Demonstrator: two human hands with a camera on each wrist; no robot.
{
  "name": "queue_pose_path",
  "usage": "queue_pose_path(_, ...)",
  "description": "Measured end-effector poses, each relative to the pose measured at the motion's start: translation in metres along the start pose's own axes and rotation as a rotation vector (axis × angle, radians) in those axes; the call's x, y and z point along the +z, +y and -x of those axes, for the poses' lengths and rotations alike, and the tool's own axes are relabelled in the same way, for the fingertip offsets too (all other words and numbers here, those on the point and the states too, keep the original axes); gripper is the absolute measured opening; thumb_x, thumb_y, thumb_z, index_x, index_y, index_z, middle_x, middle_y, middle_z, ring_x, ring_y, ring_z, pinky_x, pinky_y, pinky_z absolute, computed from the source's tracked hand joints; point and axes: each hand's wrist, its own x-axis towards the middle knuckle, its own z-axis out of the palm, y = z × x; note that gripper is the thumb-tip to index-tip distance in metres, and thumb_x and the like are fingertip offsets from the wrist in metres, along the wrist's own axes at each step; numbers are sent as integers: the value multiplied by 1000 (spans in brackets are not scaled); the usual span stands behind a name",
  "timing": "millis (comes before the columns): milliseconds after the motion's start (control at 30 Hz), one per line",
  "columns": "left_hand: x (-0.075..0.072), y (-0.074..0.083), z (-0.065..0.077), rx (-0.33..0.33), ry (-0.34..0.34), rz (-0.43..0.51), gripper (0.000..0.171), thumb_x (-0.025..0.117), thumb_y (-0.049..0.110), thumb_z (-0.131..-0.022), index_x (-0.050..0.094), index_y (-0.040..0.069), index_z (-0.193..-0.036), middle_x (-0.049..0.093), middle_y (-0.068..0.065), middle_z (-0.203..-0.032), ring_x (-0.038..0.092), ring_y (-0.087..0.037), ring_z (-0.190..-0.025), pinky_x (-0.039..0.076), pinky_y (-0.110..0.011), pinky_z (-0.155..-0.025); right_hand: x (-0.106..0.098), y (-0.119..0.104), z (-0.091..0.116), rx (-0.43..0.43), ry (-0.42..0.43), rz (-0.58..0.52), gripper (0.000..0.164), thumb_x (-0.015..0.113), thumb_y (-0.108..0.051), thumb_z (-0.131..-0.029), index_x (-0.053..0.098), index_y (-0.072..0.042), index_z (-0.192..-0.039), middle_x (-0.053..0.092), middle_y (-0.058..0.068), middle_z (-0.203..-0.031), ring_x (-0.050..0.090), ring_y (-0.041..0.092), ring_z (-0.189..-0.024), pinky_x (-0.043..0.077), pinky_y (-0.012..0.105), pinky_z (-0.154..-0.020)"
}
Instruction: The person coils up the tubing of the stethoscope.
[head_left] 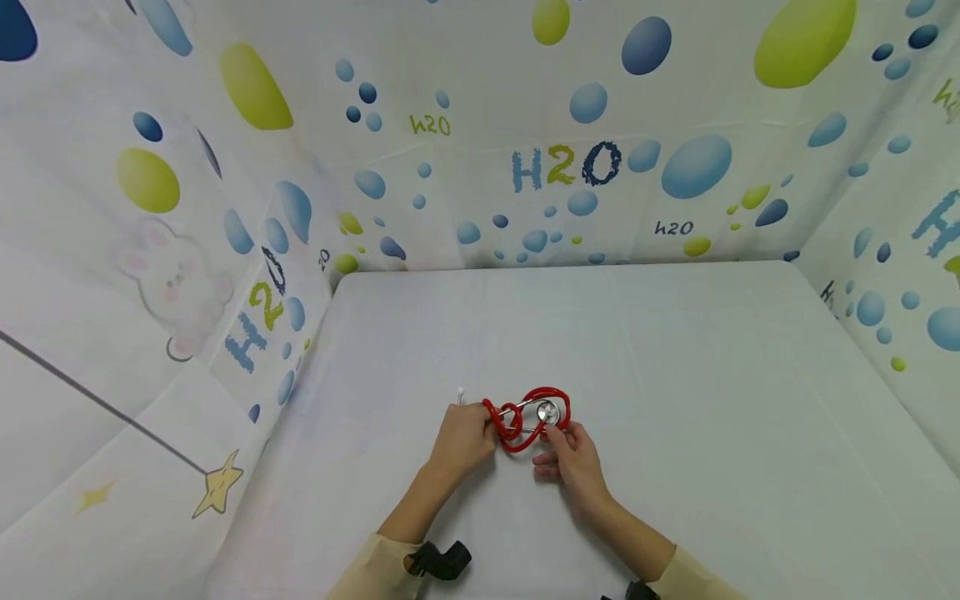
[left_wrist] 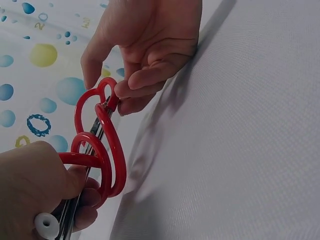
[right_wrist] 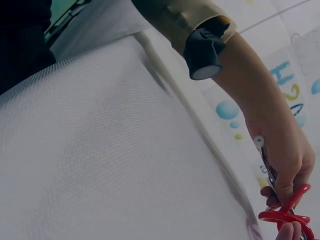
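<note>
A stethoscope with red tubing (head_left: 517, 422) is held up between both hands, its tube looped round its metal ear tubes. My left hand (head_left: 462, 436) grips the ear tubes and part of the tubing at the left end, and a white ear tip (left_wrist: 47, 226) sticks out past that hand. At the other end my right hand (head_left: 576, 468) pinches the stethoscope by the round silver chest piece (head_left: 548, 412), thumb at its lower edge. The other fingers of the right hand are loosely bent below. In the right wrist view the red loops (right_wrist: 285, 216) show at the lower right corner.
A white cloth-covered table (head_left: 675, 375) lies under the hands. Patterned curtains (head_left: 480, 208) with blue and green drops stand along its back and sides. Dark wrist cameras (head_left: 444, 561) sit at the beige cuffs.
</note>
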Motion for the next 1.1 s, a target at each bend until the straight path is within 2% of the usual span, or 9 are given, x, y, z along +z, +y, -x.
queue_pose_path(167,-1,3,-1,-3,5,0,11,63,10,-72,63,15,-63,61,7,-60,57,-11,-58,40,-31,-60,-1,-2,-2,24,13,-13,44,55,-36,-87,39,-7,-116,56,11,-102,64,17,-63,53,35,-61)
queue_pose_path(667,-7,8,-3,14,25,-10,7,63,10,-72,67,14,-67,64,6,-64,58,-10,-61,38,-29,-60,-2,-4,-3,51,11,-24,46,56,-39,-86,39,-8,-114,59,8,-97,63,16,-61,53,35,-60)
queue_pose_path(900,-3,4,-4,13,12,19,8,62,8,-72,68,13,-71,66,5,-69,61,-10,-66,39,-30,-63,-10,-3,-1,56,-9,-37,51,56,-38,-86,36,-9,-124,58,15,-106,64,18,-61,53,36,-62)
queue_pose_path(1100,3,-5,-9,26,6,38,12,62,7,-72,71,13,-79,67,4,-72,62,-12,-68,40,-33,-64,-24,-4,-5,20,35,10,44,53,-34,-89,39,-11,-124,56,16,-106,64,19,-64,53,35,-62)
